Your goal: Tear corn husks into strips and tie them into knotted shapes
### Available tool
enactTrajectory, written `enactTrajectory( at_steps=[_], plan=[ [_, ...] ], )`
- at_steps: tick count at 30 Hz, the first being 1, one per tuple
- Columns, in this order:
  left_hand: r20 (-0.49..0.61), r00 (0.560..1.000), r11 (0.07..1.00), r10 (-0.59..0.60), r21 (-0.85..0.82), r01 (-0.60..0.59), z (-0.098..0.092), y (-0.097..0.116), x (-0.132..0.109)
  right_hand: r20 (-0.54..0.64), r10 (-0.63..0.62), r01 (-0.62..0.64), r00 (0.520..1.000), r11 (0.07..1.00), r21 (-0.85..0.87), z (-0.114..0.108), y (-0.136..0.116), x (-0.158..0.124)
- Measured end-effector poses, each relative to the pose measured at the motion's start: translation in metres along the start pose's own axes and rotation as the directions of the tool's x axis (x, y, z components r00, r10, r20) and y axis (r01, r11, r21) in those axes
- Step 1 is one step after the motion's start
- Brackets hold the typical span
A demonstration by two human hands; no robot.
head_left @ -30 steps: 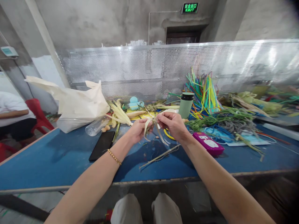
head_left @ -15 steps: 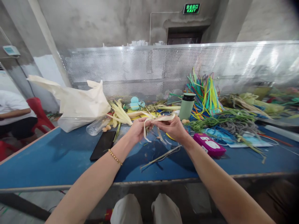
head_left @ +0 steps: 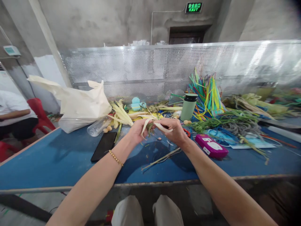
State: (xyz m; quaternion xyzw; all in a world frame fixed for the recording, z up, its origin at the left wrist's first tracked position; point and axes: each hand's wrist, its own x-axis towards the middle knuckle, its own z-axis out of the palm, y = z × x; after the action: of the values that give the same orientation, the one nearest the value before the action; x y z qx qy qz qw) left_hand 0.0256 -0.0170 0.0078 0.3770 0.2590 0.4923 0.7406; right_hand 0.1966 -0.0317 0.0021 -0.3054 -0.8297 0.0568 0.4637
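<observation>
Now, around the hands, a white bag (head_left: 82,103) sits at ten o'clock, a green bottle (head_left: 188,108) at two, a purple case (head_left: 211,146) at four and a black phone (head_left: 103,147) at eight. Pale, ribbon-like strips (head_left: 162,127), curling around dull green bits (head_left: 150,126), are between left hand (head_left: 137,129) and right hand (head_left: 174,129), both pinching them above the blue table (head_left: 77,163). Compared with half a second ago, the strip end lies lower across the right hand, and a red loop (head_left: 187,132) shows beside it.
</observation>
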Motion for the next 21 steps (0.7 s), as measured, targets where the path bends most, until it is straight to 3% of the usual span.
enactTrajectory(
  at_steps=[4,8,10,13,15,17,19,21],
  plan=[
    [0.029,0.995,0.996,0.094,-0.007,-0.094,-0.002,-0.005,0.002,0.027,0.014,-0.013,1.000,1.000,-0.024,0.000,-0.002,-0.001],
    [0.038,0.986,0.987,0.162,0.012,-0.162,-0.005,-0.008,0.003,0.038,0.007,-0.010,0.999,0.997,0.080,-0.005,-0.009,0.000],
    [0.050,0.985,0.984,0.167,0.054,-0.169,-0.007,-0.007,0.002,-0.090,0.062,-0.048,0.994,0.987,0.154,-0.011,-0.011,0.002],
    [0.076,0.982,0.978,0.175,0.104,-0.182,-0.007,-0.005,0.000,-0.263,0.310,-0.217,0.914,0.919,0.330,-0.016,-0.007,0.006],
    [0.092,0.979,0.973,0.180,0.128,-0.191,-0.006,-0.005,-0.001,-0.153,0.448,-0.341,0.881,0.823,0.454,-0.015,-0.003,0.008],
    [0.109,0.976,0.967,0.187,0.156,-0.202,-0.005,-0.005,-0.002,0.031,0.471,-0.424,0.881,0.760,0.493,-0.013,0.000,0.008],
    [0.120,0.973,0.959,0.195,0.183,-0.215,-0.005,-0.005,-0.003,0.120,0.450,-0.450,0.885,0.760,0.469,-0.009,0.003,0.006],
    [0.134,0.970,0.951,0.205,0.208,-0.229,-0.005,-0.005,-0.003,0.120,0.439,-0.445,0.890,0.783,0.436,-0.007,0.004,0.005]
  ],
)
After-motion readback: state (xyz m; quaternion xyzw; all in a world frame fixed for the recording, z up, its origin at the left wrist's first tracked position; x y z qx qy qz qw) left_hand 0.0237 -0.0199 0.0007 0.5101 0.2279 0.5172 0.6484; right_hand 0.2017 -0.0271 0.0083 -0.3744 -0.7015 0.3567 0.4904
